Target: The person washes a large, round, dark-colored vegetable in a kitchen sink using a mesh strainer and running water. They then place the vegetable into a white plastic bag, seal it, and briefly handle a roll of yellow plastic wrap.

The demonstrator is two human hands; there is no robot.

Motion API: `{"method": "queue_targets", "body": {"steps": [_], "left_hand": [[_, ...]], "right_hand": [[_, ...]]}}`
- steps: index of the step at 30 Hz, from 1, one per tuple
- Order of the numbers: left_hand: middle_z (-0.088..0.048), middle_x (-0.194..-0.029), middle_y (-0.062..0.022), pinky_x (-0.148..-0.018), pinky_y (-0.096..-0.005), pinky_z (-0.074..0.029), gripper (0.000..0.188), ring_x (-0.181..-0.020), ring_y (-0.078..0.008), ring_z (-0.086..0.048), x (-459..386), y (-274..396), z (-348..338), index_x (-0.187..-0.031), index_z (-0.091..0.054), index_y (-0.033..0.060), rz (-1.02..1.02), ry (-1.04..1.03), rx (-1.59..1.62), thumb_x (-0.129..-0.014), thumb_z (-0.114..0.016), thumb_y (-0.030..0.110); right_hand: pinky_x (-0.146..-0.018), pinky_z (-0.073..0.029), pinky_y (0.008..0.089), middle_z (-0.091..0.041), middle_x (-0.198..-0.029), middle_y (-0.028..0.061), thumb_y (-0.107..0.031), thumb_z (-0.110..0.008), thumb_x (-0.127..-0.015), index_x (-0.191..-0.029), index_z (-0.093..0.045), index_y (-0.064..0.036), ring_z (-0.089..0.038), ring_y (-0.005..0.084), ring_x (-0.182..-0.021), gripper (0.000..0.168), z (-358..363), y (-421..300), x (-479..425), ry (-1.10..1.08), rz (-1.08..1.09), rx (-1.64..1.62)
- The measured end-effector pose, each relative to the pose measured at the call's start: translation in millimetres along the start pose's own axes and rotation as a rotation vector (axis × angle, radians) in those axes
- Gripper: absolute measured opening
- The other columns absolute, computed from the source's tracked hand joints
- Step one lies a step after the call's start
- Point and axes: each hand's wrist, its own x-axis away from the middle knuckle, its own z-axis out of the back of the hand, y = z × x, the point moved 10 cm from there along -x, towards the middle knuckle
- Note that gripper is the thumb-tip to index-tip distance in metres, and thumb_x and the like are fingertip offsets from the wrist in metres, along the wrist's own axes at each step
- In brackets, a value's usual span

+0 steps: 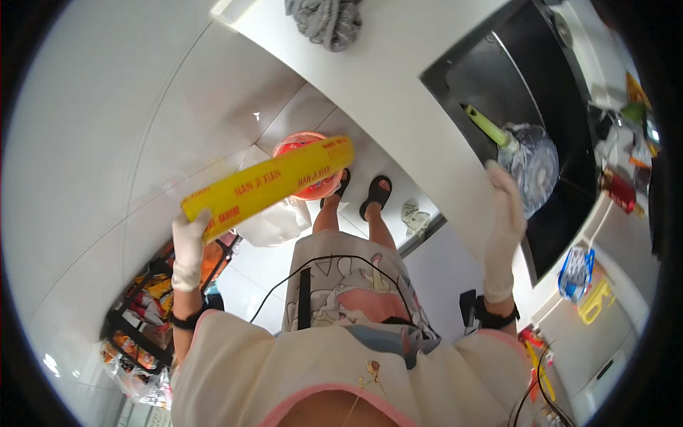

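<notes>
My left hand [188, 248], in a white glove, grips one end of a long yellow cling film carton [267, 184] printed with red writing. The carton slants up to the right above the floor. My right hand [504, 229], also gloved and blurred by motion, is over the counter edge beside a pan [533, 160] with a green handle [488, 125]. Clear plastic film is wrapped around the pan, which lies on the black cooktop [480, 74]. Whether my right fingertips touch the film or pan, I cannot tell.
A grey knitted cloth [328, 24] lies on the white counter [373, 69]. Below the carton stands a pinkish basin [317, 193], partly hidden. A black-framed rack [139, 341] with colourful packets is at lower left. A blue-and-white packet [576, 272] hangs at right. A thin black cable crosses my apron.
</notes>
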Motion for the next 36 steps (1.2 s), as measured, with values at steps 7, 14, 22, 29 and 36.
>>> {"method": "queue_targets", "body": {"steps": [7, 14, 22, 29, 36], "left_hand": [[-0.059, -0.103, -0.0104, -0.084, -0.0300, -0.045, 0.037, -0.095, -0.0168, -0.057, 146, 112, -21, -0.109, -0.054, -0.0075, -0.113, -0.166, -0.033, -0.083, -0.052, 0.018], [-0.061, -0.084, -0.0051, -0.067, -0.0245, -0.045, 0.026, -0.074, -0.0111, -0.056, 194, 179, -64, -0.094, -0.059, -0.0061, -0.319, -0.369, -0.062, -0.079, -0.051, 0.013], [-0.061, -0.082, -0.0044, -0.067, -0.0251, -0.044, 0.026, -0.073, -0.0103, -0.054, 222, 213, -141, -0.093, -0.060, -0.0051, -0.279, -0.628, -0.265, -0.080, -0.053, 0.017], [-0.060, -0.100, -0.0094, -0.083, -0.0298, -0.044, 0.043, -0.093, -0.0172, -0.057, 261, 246, -209, -0.109, -0.055, -0.0050, -0.336, -0.737, -0.290, -0.081, -0.055, 0.027], [-0.056, -0.115, -0.0109, -0.094, -0.0327, -0.040, 0.039, -0.105, -0.0190, -0.054, 217, 196, -342, -0.120, -0.048, -0.0060, -0.235, -1.095, -0.261, -0.090, -0.050, 0.019]], "right_hand": [[-0.077, -0.046, 0.0308, -0.060, -0.098, 0.0086, -0.018, -0.055, -0.088, -0.107, -0.058, -0.003, -0.060, 0.0189, -0.089, 0.024, -6, 30, 47, -0.077, -0.231, -0.207], [-0.080, -0.046, 0.0315, -0.062, -0.091, 0.0112, -0.035, -0.048, -0.093, -0.097, -0.060, 0.001, -0.060, 0.0199, -0.084, 0.038, 118, 73, 106, 0.231, -0.424, -0.313], [-0.086, -0.045, 0.0322, -0.063, -0.099, 0.0110, -0.052, -0.035, -0.094, -0.106, -0.059, 0.001, -0.060, 0.0213, -0.091, 0.059, 126, 130, 189, 0.072, -0.910, -0.448], [-0.096, -0.038, 0.0326, -0.056, -0.115, 0.0110, -0.045, -0.031, -0.097, -0.122, -0.049, 0.000, -0.052, 0.0195, -0.107, 0.055, 130, 153, 185, 0.310, -0.480, -0.907], [-0.100, -0.032, 0.0348, -0.057, -0.115, 0.0172, -0.061, -0.024, -0.092, -0.124, -0.043, 0.010, -0.052, 0.0236, -0.106, 0.081, 248, 168, 202, 0.364, -0.575, -0.854]]}}
